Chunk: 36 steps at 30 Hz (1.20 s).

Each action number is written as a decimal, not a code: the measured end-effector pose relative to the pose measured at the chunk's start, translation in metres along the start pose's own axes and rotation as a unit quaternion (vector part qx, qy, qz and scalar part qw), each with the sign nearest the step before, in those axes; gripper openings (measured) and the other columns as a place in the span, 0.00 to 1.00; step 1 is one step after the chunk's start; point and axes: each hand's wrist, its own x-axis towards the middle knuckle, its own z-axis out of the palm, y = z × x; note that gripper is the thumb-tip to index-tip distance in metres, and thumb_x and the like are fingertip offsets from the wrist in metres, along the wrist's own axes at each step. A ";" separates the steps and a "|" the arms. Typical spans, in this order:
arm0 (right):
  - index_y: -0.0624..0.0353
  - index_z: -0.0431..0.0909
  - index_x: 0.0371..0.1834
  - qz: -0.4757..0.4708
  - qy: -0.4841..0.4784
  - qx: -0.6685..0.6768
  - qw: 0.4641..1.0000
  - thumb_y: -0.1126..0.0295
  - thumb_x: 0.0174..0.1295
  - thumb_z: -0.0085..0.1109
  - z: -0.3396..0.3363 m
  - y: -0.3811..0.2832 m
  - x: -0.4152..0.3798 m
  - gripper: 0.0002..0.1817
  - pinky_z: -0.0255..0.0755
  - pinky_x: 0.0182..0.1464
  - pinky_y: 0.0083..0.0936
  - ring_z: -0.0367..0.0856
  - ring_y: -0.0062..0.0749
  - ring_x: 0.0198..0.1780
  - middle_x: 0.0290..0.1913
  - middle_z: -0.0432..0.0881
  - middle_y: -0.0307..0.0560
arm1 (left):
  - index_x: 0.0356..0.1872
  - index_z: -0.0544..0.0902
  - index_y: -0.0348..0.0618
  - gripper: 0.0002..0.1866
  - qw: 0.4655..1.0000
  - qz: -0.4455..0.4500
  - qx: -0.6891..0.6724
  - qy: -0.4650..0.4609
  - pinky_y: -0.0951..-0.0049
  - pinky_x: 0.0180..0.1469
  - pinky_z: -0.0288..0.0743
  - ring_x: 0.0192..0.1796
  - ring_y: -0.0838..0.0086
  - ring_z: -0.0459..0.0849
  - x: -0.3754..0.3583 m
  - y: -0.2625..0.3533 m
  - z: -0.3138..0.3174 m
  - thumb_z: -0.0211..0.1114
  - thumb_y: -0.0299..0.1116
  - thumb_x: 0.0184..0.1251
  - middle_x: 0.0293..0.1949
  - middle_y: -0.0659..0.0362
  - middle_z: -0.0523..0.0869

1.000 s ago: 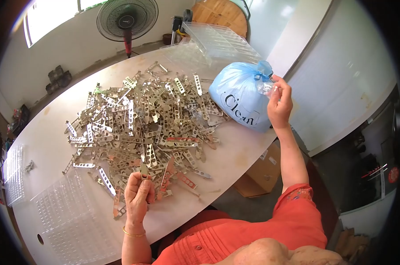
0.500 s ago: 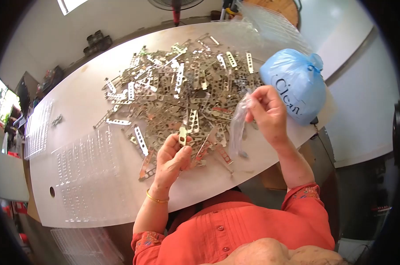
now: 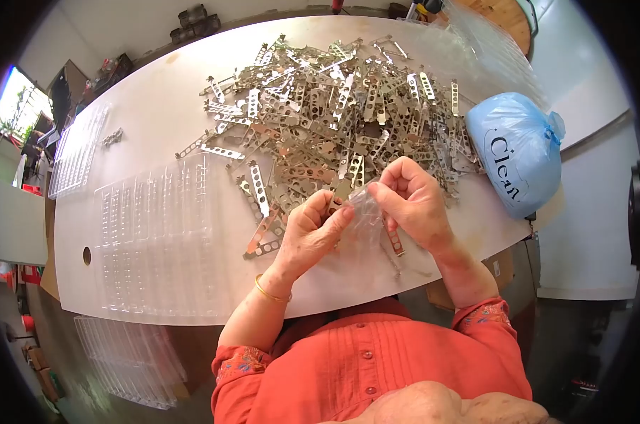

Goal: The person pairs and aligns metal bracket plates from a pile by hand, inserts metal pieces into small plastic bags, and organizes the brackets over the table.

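My left hand (image 3: 313,230) is closed on a flat metal bracket (image 3: 339,194) with holes, its upper part showing above the fingers. My right hand (image 3: 415,201) pinches a clear plastic bag (image 3: 366,219) by its top edge, and the bag hangs down between the two hands. The two hands are close together, with the bag beside the fingers of my left hand. Behind them lies a large heap of similar perforated metal brackets (image 3: 320,106), strewn over the white table (image 3: 157,92). Some brackets look coppery.
A tied blue bag (image 3: 514,152) marked "Clean" stands on the table at the right. Clear plastic trays (image 3: 154,240) lie at the left, with small metal pieces (image 3: 113,137) near them. More clear trays (image 3: 132,360) are below the table edge. Clear sheeting (image 3: 493,49) lies at the back right.
My hands have come together: the right hand has brought the plastic bag left, up to the bracket in my left hand. The camera view has shifted, so the table appears displaced.
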 end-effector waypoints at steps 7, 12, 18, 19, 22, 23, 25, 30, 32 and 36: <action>0.61 0.80 0.43 0.074 -0.085 0.041 0.993 0.66 0.72 0.63 -0.002 0.002 0.001 0.09 0.66 0.24 0.12 0.74 0.10 0.24 0.28 0.82 0.34 | 0.45 0.81 0.41 0.09 0.998 -0.037 -0.042 0.010 0.87 0.21 0.62 0.20 0.91 0.71 0.002 0.001 -0.002 0.65 0.36 0.76 0.24 0.71 0.79; 0.60 0.82 0.37 0.056 -0.080 0.041 0.994 0.65 0.71 0.64 -0.004 0.005 0.001 0.09 0.66 0.24 0.13 0.73 0.10 0.23 0.25 0.81 0.33 | 0.45 0.81 0.41 0.09 0.998 -0.037 -0.043 0.011 0.87 0.21 0.62 0.20 0.90 0.70 0.002 0.001 -0.001 0.65 0.36 0.76 0.25 0.71 0.79; 0.59 0.79 0.32 0.012 -0.028 -0.016 0.999 0.63 0.68 0.69 -0.007 0.008 0.003 0.13 0.65 0.23 0.13 0.73 0.09 0.22 0.23 0.79 0.31 | 0.43 0.79 0.41 0.09 0.994 -0.024 -0.104 -0.012 0.85 0.23 0.62 0.20 0.89 0.69 0.001 0.002 0.001 0.66 0.36 0.75 0.25 0.71 0.77; 0.58 0.78 0.31 0.009 -0.032 0.001 0.999 0.63 0.68 0.70 -0.006 0.008 0.002 0.13 0.65 0.23 0.12 0.72 0.09 0.22 0.22 0.79 0.31 | 0.43 0.79 0.41 0.09 0.995 -0.028 -0.093 -0.014 0.85 0.23 0.62 0.20 0.89 0.70 0.001 0.005 0.002 0.67 0.35 0.75 0.25 0.71 0.77; 0.58 0.77 0.31 0.010 -0.048 0.014 0.999 0.63 0.67 0.70 -0.004 0.010 0.001 0.14 0.65 0.24 0.12 0.72 0.08 0.23 0.23 0.79 0.30 | 0.45 0.79 0.40 0.08 0.997 -0.030 -0.069 -0.013 0.85 0.22 0.64 0.20 0.89 0.70 0.003 0.001 -0.001 0.66 0.33 0.75 0.25 0.70 0.77; 0.58 0.77 0.31 0.012 -0.052 0.006 0.999 0.63 0.67 0.70 -0.004 0.011 0.001 0.14 0.66 0.24 0.12 0.73 0.08 0.24 0.24 0.79 0.30 | 0.46 0.79 0.40 0.08 0.998 -0.025 -0.058 -0.018 0.86 0.21 0.66 0.19 0.89 0.70 0.003 -0.001 -0.002 0.65 0.32 0.75 0.24 0.69 0.77; 0.58 0.77 0.34 0.003 -0.066 0.035 0.997 0.63 0.67 0.70 -0.004 0.013 0.001 0.13 0.67 0.27 0.11 0.74 0.08 0.26 0.27 0.80 0.30 | 0.45 0.79 0.40 0.08 0.998 -0.022 -0.060 -0.009 0.85 0.21 0.66 0.19 0.89 0.70 0.002 -0.001 -0.001 0.66 0.32 0.75 0.24 0.69 0.77; 0.59 0.78 0.41 -0.026 -0.085 0.073 0.993 0.67 0.69 0.68 0.006 0.024 -0.004 0.09 0.70 0.35 0.11 0.77 0.08 0.35 0.36 0.83 0.31 | 0.44 0.78 0.41 0.07 0.997 -0.010 -0.079 0.010 0.84 0.21 0.66 0.19 0.89 0.70 0.001 0.002 0.001 0.66 0.32 0.75 0.25 0.69 0.78; 0.59 0.79 0.45 -0.014 -0.098 0.081 0.992 0.69 0.69 0.67 0.008 0.023 -0.007 0.09 0.71 0.39 0.12 0.77 0.09 0.37 0.39 0.83 0.32 | 0.44 0.78 0.41 0.07 0.996 -0.016 -0.078 0.041 0.83 0.20 0.66 0.19 0.88 0.70 0.002 0.000 0.003 0.65 0.32 0.76 0.23 0.69 0.77; 0.59 0.80 0.42 -0.195 0.016 -0.186 0.963 0.72 0.65 0.70 0.000 0.017 -0.004 0.08 0.73 0.36 0.18 0.79 0.14 0.35 0.37 0.84 0.36 | 0.46 0.77 0.40 0.07 0.990 0.014 -0.140 0.032 0.81 0.21 0.67 0.18 0.85 0.68 0.002 -0.003 0.000 0.64 0.31 0.76 0.22 0.67 0.75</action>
